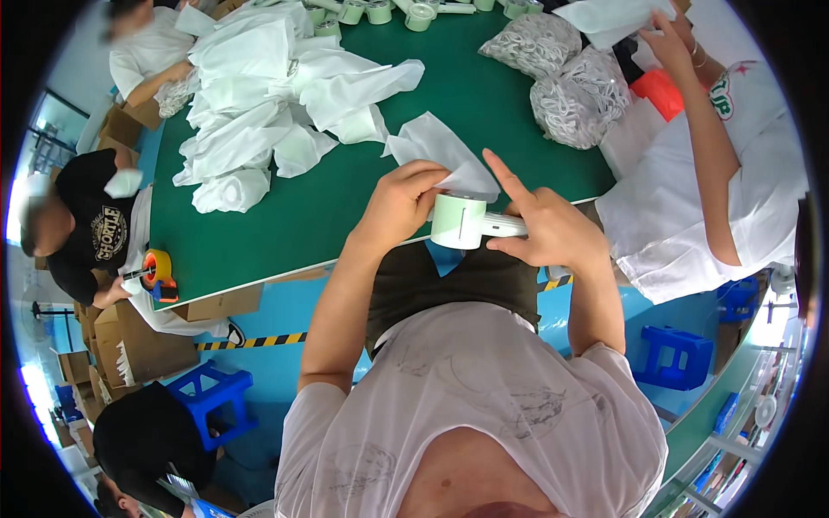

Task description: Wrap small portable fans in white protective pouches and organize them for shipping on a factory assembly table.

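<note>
My left hand (395, 205) is closed, its fingers pinching the near edge of a thin white pouch (439, 154) by the table's near edge. Just below the pouch is a small handheld device (459, 221) with a round pale green and white head and a white handle. The handle runs into my right hand (557, 226), whose thumb lies along its lower side. My right index finger is stretched out beside the pouch, and the other right fingers are partly hidden. The device's head sits close to my left fingertips; I cannot tell whether they touch it.
Filled white pouches (250, 112) lie heaped on the green table (345, 207), with several similar devices (377, 12) at the far edge. Bags of white cords (579, 104) lie at right. Co-workers stand left and right. A tape dispenser (158, 274) sits at the left corner. Blue stools (673, 356) stand behind.
</note>
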{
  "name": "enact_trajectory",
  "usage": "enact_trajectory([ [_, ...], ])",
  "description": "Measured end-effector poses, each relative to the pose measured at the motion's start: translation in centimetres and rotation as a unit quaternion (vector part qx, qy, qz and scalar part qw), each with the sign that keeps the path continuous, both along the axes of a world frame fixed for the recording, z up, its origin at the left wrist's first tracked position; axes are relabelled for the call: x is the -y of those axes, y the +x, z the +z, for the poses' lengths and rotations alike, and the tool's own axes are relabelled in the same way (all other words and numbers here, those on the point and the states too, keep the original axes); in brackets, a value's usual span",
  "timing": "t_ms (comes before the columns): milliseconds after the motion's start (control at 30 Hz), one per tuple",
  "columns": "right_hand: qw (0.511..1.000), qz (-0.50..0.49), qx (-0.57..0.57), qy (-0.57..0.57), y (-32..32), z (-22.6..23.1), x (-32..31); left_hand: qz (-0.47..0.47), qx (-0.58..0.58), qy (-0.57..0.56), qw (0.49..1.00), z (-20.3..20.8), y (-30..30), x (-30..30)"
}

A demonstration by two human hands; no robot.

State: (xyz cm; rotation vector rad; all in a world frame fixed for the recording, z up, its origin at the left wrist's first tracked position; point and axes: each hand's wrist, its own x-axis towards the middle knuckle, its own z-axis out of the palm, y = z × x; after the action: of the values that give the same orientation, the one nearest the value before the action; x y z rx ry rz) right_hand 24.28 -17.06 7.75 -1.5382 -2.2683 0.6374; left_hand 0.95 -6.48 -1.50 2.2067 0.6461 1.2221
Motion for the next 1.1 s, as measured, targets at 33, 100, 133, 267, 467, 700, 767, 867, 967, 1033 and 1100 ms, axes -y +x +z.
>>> enact_trajectory([
  [33, 1.000, 0.000, -0.001, 0.000, 0.1, -0.3, -0.4, 0.000, -0.001, 0.000, 1.000, 0.0, -0.1, -0.1],
  [100, 0.999, 0.014, -0.018, -0.044, 0.2, -0.9, -0.9, -0.012, -0.016, -0.077, 0.997, 0.0, -0.4, -0.3],
  [133, 0.999, 0.014, -0.019, -0.045, 0.2, -1.2, -1.0, -0.011, -0.018, -0.078, 0.997, 0.0, -0.5, -0.3],
  [267, 1.000, 0.022, -0.011, -0.011, 0.3, -2.3, -1.2, -0.007, -0.022, -0.090, 0.996, 0.8, -0.7, 0.1],
  [467, 0.996, -0.011, -0.040, -0.074, 0.6, -2.2, -1.6, 0.133, -0.041, 0.070, 0.988, 1.1, 0.1, 2.2],
  [700, 0.931, -0.087, -0.238, -0.264, -0.6, -2.6, -1.2, 0.272, -0.081, 0.145, 0.948, 0.4, -0.2, 4.4],
  [767, 0.921, -0.074, -0.274, -0.268, -1.0, -2.7, -0.6, 0.244, -0.049, 0.142, 0.958, 1.0, 0.1, 5.0],
  [867, 0.894, -0.125, -0.310, -0.299, -2.1, -2.8, -0.3, 0.223, -0.021, 0.155, 0.962, 1.3, -0.1, 5.7],
  [967, 0.902, -0.156, -0.287, -0.283, -3.6, -3.5, -0.3, 0.175, -0.008, 0.179, 0.968, 1.2, 0.3, 6.8],
  [1033, 0.900, -0.155, -0.315, -0.258, -4.0, -5.0, -0.2, 0.127, 0.023, 0.187, 0.974, 1.4, 0.8, 7.2],
  [1100, 0.969, -0.124, -0.188, -0.103, -4.2, -6.1, -0.3, 0.127, 0.011, 0.191, 0.973, 1.1, 1.0, 7.5],
])
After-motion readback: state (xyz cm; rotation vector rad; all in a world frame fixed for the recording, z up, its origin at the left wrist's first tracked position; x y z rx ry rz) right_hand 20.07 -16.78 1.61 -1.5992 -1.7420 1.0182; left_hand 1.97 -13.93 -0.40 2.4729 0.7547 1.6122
